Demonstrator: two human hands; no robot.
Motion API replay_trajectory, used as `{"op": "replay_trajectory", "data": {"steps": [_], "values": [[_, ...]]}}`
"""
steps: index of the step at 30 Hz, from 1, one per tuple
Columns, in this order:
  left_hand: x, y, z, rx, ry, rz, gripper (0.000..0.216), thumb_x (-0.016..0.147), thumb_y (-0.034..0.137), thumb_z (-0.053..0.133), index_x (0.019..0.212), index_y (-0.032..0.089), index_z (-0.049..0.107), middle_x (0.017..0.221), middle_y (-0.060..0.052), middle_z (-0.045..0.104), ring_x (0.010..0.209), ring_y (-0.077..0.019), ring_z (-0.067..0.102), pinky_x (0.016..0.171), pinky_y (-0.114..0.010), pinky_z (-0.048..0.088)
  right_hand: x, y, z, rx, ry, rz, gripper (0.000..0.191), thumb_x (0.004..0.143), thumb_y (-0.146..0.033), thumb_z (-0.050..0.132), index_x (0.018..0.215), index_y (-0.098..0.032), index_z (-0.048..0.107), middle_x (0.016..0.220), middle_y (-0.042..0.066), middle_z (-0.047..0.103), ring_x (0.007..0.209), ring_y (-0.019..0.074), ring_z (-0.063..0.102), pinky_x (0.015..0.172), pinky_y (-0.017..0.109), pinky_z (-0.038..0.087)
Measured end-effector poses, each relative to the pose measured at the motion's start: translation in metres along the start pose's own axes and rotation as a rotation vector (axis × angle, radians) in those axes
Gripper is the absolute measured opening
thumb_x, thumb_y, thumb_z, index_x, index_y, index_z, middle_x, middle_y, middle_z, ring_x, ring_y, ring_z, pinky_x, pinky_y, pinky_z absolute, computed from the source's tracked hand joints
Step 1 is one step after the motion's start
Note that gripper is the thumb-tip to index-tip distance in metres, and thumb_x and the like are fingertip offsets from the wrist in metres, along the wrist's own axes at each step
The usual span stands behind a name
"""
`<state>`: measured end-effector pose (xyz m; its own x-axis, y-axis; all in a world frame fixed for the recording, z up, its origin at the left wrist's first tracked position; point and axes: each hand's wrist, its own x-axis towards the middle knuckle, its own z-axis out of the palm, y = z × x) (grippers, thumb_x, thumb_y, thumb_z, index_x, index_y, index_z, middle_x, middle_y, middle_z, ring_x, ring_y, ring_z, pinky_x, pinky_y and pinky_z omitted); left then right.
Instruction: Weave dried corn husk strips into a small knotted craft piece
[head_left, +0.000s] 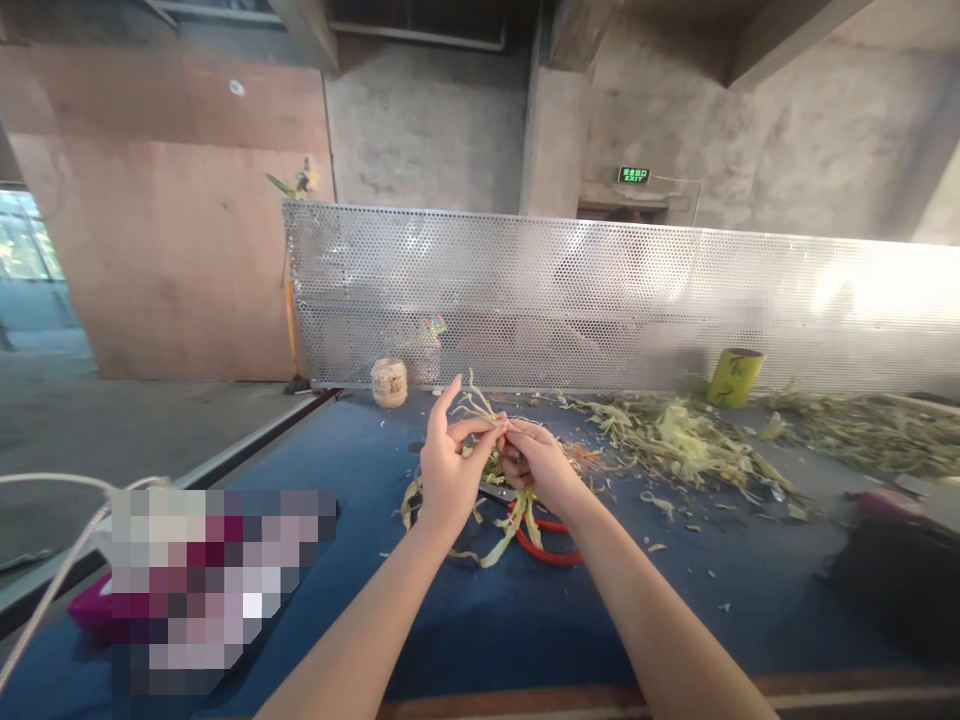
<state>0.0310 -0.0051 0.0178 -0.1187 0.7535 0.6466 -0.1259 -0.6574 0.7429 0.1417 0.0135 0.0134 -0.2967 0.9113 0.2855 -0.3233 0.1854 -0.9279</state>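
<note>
Closely, my left hand and right hand pinch husk strips taut between them. Ends trail onto the counter.

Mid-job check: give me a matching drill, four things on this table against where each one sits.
Things:
1 strips
2 jar
3 cup
4 red loop

Places:
A back left, by the screen
B on the table, under the right hand
C pinched between left hand and right hand
D back right, by the screen

Pairs: 1-C, 2-A, 3-D, 4-B
</note>
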Motion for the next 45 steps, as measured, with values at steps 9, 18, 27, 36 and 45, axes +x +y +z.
{"op": "replay_trajectory", "data": {"steps": [9,18,27,36,45], "values": [[0.010,-0.002,-0.004,-0.130,0.106,-0.183,0.073,0.062,0.021,0.069,0.126,0.017,0.035,0.072,-0.004,0.069,0.080,-0.0194,0.064,0.079,-0.033,0.047,-0.002,0.000,0.001,-0.463,0.145,-0.323,0.038,0.073,-0.026,0.056,0.110,-0.023,0.048,0.083,-0.001,0.046,0.045,0.0027,0.033,0.041,0.017,0.034],[0.014,-0.009,-0.003,-0.416,0.202,-0.354,0.078,0.058,0.008,0.069,0.127,0.008,0.032,0.064,0.000,0.068,0.070,-0.0135,0.065,0.078,-0.028,0.047,0.000,0.005,-0.005,-0.846,0.209,-0.707,0.030,0.077,-0.012,0.049,0.094,-0.029,0.066,0.092,0.004,0.054,0.085,0.0147,0.054,0.077,0.028,0.044],[0.012,-0.012,-0.001,-0.509,0.179,-0.414,0.078,0.058,0.006,0.068,0.127,0.006,0.032,0.061,-0.001,0.069,0.063,-0.0127,0.064,0.071,-0.026,0.046,-0.008,0.011,-0.009,-1.069,0.304,-0.778,0.025,0.083,-0.025,0.046,0.100,-0.028,0.064,0.090,0.006,0.058,0.065,0.0120,0.055,0.065,0.026,0.046],[0.013,-0.007,0.000,-0.445,0.139,-0.363,0.083,0.058,0.008,0.069,0.130,0.006,0.027,0.061,-0.001,0.069,0.068,-0.0138,0.065,0.077,-0.028,0.047,-0.003,0.004,0.000,-0.701,0.344,-0.664,0.010,0.077,-0.024,0.053,0.073,-0.021,0.061,0.091,0.007,0.054,0.076,0.0152,0.054,0.060,0.026,0.045],[0.013,-0.010,-0.001,-0.401,0.129,-0.393,0.079,0.059,0.010,0.070,0.128,0.008,0.031,0.063,0.000,0.069,0.072,-0.0155,0.065,0.083,-0.032,0.046,-0.003,0.000,-0.004,-0.423,0.138,-0.297,0.010,0.074,-0.029,0.054,0.076,-0.020,0.053,0.047,-0.007,0.033,0.041,0.0062,0.029,0.039,0.019,0.022]]}}
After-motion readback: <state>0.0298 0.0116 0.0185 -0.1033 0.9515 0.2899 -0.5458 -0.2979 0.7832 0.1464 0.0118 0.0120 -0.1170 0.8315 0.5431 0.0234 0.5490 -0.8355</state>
